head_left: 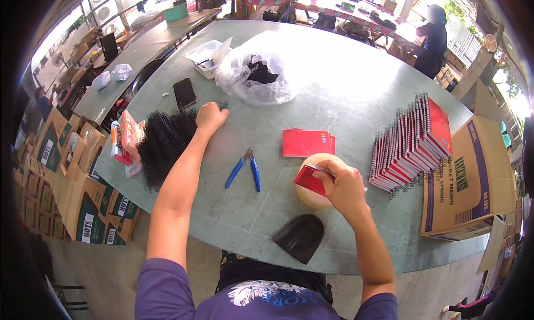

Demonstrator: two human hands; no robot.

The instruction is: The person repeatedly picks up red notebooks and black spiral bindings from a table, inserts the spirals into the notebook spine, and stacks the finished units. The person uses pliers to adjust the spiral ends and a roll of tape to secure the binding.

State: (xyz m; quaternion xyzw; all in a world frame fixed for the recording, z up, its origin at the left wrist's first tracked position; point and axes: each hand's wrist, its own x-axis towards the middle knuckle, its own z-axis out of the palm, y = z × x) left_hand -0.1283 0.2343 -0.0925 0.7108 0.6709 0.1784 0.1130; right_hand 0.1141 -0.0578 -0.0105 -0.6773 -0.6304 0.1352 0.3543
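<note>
Left hand (210,116) closed over black spiral coils (164,142) at 10 o'clock; may snag neighbours; right hand (344,185) pinches red notebook (309,179); could slip.

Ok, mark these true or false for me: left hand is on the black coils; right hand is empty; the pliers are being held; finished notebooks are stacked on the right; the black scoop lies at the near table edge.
Left hand is on the black coils: true.
Right hand is empty: false, it holds a small red notebook.
The blue-handled pliers are held: false, they lie free on the table.
The red notebook stack stands at the right: true.
The black scoop lies at the near edge: true.
</note>
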